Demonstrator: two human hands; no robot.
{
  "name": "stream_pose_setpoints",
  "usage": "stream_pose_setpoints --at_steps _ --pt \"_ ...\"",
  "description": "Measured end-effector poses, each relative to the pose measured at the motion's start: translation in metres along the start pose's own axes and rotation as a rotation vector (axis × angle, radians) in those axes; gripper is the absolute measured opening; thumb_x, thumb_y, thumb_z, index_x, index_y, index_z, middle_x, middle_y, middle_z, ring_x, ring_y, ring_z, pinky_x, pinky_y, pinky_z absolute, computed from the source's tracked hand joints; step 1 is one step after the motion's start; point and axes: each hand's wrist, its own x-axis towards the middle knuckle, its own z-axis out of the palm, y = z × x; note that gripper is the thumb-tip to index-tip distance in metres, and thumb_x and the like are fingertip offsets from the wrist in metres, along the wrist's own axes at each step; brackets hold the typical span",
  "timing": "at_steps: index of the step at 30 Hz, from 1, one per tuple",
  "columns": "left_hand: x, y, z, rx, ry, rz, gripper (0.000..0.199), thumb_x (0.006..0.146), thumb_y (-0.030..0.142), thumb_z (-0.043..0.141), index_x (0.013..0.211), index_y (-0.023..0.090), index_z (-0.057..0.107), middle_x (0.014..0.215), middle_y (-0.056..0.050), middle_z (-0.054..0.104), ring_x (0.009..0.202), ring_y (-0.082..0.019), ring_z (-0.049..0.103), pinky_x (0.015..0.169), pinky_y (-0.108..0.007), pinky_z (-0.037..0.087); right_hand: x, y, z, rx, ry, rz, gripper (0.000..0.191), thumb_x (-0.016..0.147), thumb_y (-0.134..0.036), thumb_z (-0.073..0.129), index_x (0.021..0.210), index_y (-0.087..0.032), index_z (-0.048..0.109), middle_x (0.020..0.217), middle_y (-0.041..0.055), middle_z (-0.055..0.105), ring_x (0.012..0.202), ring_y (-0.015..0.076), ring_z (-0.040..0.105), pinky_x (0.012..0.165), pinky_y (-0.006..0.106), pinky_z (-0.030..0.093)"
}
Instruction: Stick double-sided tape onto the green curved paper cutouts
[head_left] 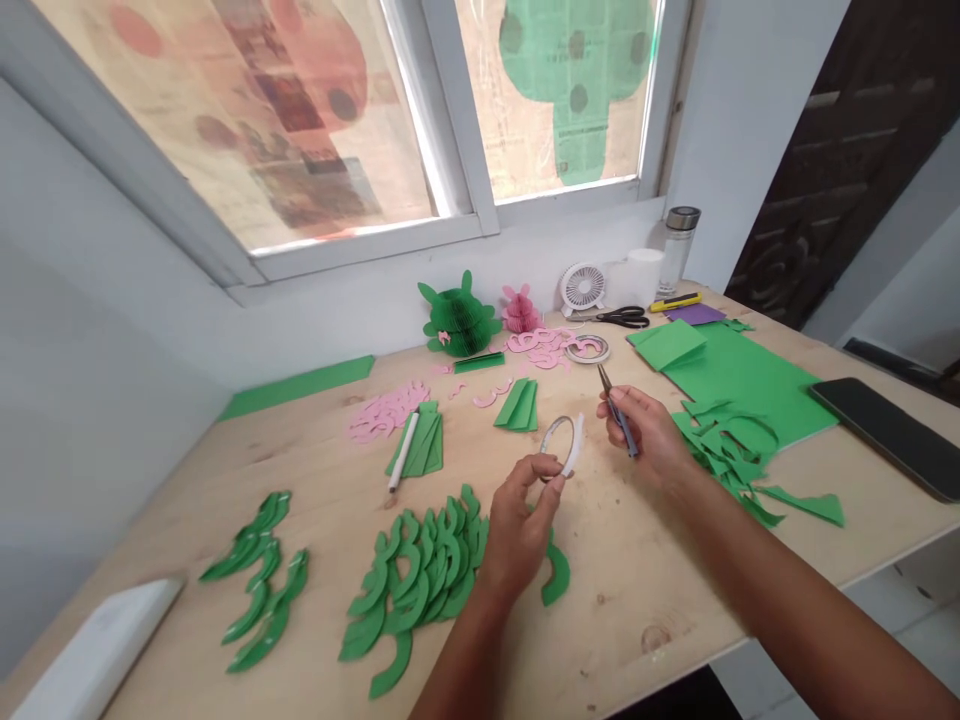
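Well, my left hand [521,515] pinches the tape roll [574,448], my right hand [651,432] a pointed tool [621,420]; a light touch seems best.

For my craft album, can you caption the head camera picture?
Left hand holds a tape roll, right hand a pointed tool, among green paper pieces.

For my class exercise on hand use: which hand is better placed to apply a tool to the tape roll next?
Probably the right hand: it holds the pointed tool, close to the tape roll that the left hand holds.
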Motion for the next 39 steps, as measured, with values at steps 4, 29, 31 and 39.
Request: stream_pose_setpoints --at_steps 4,29,31,39 --pt "0.0 0.001 -0.001 -0.146 -0.068 -0.045 0.013 0.087 0.029 0.048 0.085 0.019 0.055 0.089 -0.005 0.068 0.099 -0.019 0.059 0.087 -0.033 0.045 -0.006 0.0 0.004 0.023 -0.148 0.025 0.031 0.068 -0.042 0.069 0.085 -0.018 0.058 0.059 -0.0063 0.048 0.038 0.0021 0.025 0.038 0.021 0.013" --pt "0.002 0.012 0.016 -0.572 0.037 -0.204 0.019 0.08 0.033 0.059 0.083 0.014 0.061 0.074 -0.003 0.065 0.055 -0.009 0.055 0.056 -0.023 0.042 -0.026 -0.002 0.022 -0.473 -0.299 -0.131 0.027 0.074 -0.043 0.064 0.071 -0.017 0.056 0.059 -0.0031 0.047 0.056 0.0097 0.04 0.052 0.024 0.031" --pt "0.002 0.014 0.013 -0.58 0.072 -0.23 0.02 0.08 0.033 0.059 0.083 0.014 0.062 0.071 -0.002 0.064 0.05 -0.008 0.051 0.052 -0.022 0.04 -0.027 -0.001 0.023 -0.482 -0.304 -0.139 0.026 0.076 -0.042 0.062 0.075 -0.017 0.058 0.063 -0.0018 0.05 0.059 0.0106 0.042 0.054 0.024 0.033" --pt "0.005 0.016 0.006 -0.585 0.153 -0.276 0.023 0.079 0.035 0.059 0.085 0.014 0.063 0.066 0.0 0.061 0.042 -0.006 0.043 0.043 -0.02 0.033 -0.031 0.0 0.027 -0.449 -0.372 -0.154 0.038 0.081 -0.049 0.054 0.096 -0.015 0.06 0.063 -0.0014 0.05 0.054 0.0094 0.041 0.049 0.023 0.033"
